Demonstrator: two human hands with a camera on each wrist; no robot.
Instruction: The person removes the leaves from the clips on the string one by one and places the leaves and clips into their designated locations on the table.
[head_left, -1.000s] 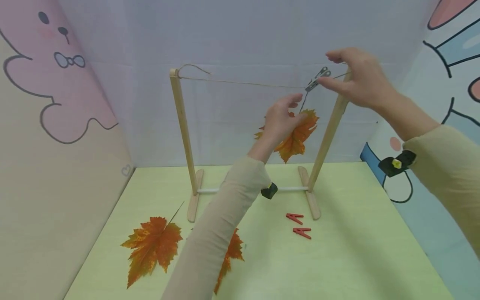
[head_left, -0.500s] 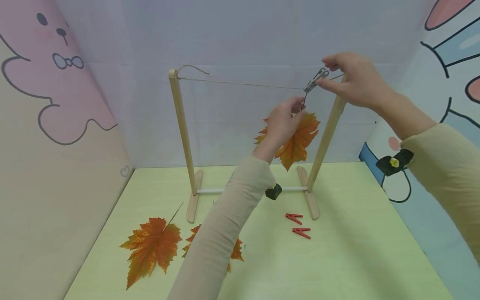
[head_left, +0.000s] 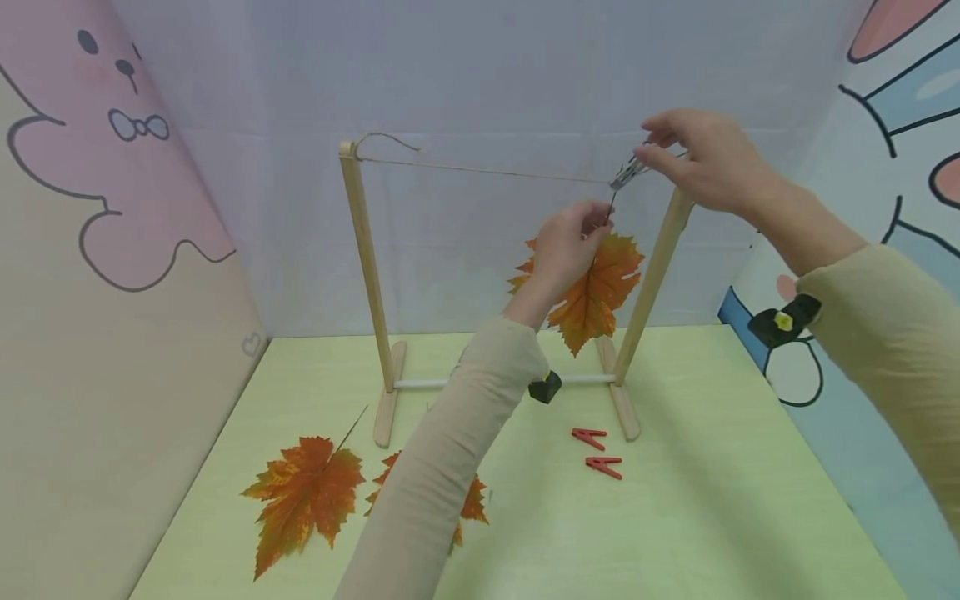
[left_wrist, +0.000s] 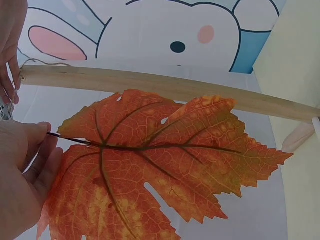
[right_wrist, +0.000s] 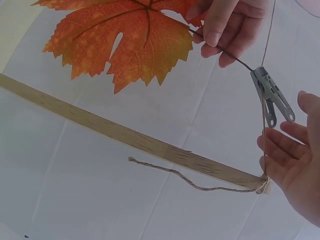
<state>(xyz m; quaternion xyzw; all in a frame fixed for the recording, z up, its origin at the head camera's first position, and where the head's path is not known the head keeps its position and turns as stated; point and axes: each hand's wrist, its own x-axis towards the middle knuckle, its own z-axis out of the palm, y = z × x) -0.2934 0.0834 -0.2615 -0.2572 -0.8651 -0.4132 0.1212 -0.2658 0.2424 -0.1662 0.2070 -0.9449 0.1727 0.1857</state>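
My left hand [head_left: 566, 246] pinches the dark stem of an orange maple leaf [left_wrist: 165, 145], which hangs in front of the white backdrop. The stem's top end sits in the mouth of a grey clothespin [right_wrist: 270, 95] on the twine [right_wrist: 271, 32]. Around the clothespin's handles is my right hand [right_wrist: 295, 155], thumb and fingers spread apart. In the right wrist view a gap shows between thumb and handle; whether the fingers touch the other handle I cannot tell. In the head view this hand [head_left: 712, 158] partly covers the clothespin.
A wooden frame [head_left: 367, 267] with a white lower bar [head_left: 588, 378] carries the twine. Two red clothespins [head_left: 603, 467] lie on the table [head_left: 712, 500]. One maple leaf [head_left: 307, 496] lies at the left, another [head_left: 474, 504] partly under my left sleeve.
My left thumb and fingers have closed on the stem, and the leaf hangs a little lower. My right hand has shifted slightly left and down, hiding more of the grey clothespin.
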